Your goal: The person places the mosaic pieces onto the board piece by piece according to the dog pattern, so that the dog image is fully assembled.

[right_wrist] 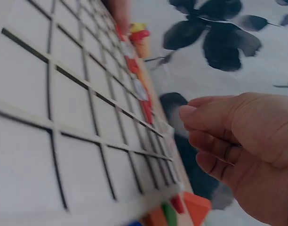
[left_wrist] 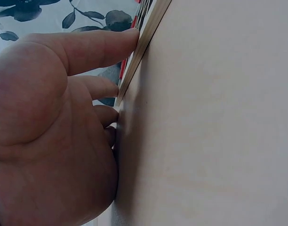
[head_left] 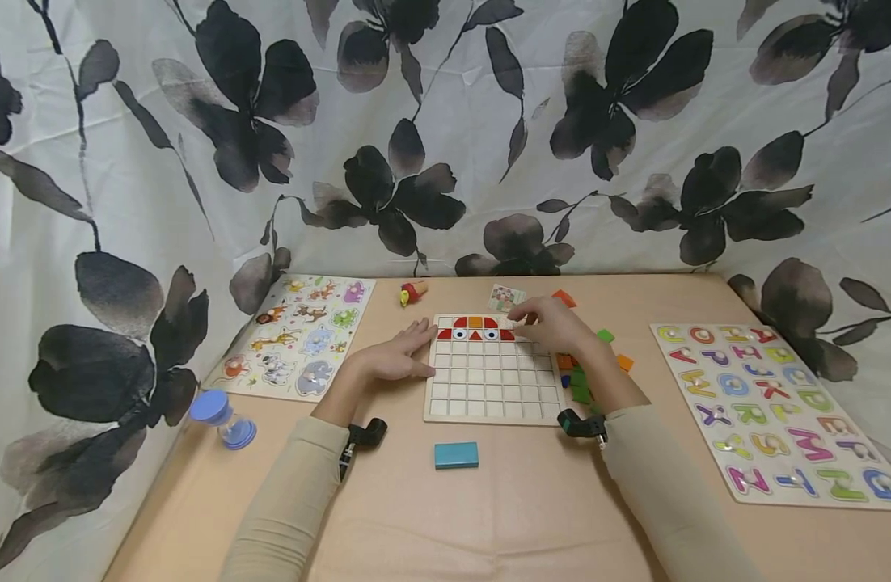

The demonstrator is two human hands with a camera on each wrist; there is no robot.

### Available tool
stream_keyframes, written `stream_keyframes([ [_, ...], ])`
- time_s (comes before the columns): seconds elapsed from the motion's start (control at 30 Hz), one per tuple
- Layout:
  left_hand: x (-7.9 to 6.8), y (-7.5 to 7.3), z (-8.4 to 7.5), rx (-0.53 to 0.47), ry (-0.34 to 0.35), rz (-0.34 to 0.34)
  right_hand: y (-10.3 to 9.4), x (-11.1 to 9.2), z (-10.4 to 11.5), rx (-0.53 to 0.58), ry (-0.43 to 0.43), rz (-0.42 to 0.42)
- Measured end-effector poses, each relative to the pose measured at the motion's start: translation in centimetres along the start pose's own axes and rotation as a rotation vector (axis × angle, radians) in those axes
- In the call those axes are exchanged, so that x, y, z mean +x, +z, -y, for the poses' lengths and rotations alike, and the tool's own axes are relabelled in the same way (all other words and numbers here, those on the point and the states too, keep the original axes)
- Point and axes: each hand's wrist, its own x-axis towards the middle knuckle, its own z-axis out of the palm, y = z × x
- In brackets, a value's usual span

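Head view: white gridded board (head_left: 495, 384), wooden-edged.

Pale square gridded wooden board (head_left: 497, 381), dial centre: smooth, matt (bare wood along its edge)
White black-flowered cloth curtain (head_left: 482, 121), twelve o'clock: matt, creased
Blue-capped plastic hourglass (head_left: 234, 435), eight o'clock: smooth

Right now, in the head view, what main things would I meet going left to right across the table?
Blue-capped clear hourglass, white rectangular board of colourful animals, bare left hand, flat white gridded board, small flat green pieces, white rectangular board of colourful letters.
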Motion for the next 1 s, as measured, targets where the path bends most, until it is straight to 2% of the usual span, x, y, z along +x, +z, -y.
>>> stream_keyframes([
  [0.13, 0.0, -0.1, 0.1, 0.000, -0.005, -0.001, -2.2, -2.0, -0.9, 0.050, 0.012, -0.066],
  [0.23, -0.1, 0.0, 0.1, 0.002, -0.001, 0.001, -3.6, -3.5, -2.2, 0.082, 0.112, -0.087],
  [0.37, -0.1, 0.0, 0.2, 0.004, 0.005, 0.004, -5.1, -5.1, -4.6, 0.053, 0.204, -0.122],
  [0.47, -0.1, 0.0, 0.3, 0.007, 0.006, 0.001, -5.9, -5.9, -6.4, -0.008, 0.243, -0.140],
  [0.57, -0.1, 0.0, 0.3, 0.006, 0.007, 0.000, -6.3, -6.5, -7.8, -0.037, 0.308, -0.113],
  [0.7, 0.0, 0.0, 0.2, 0.006, 0.009, 0.004, -6.3, -6.9, -8.6, -0.041, 0.346, -0.055],
  [0.87, 0.0, 0.1, 0.1, 0.002, 0.014, 0.005, -6.0, -6.9, -8.8, -0.027, 0.355, -0.030],
  [1.0, -0.2, 0.1, 0.1, 0.009, 0.015, 0.000, -5.8, -6.7, -8.8, -0.028, 0.331, -0.059],
])
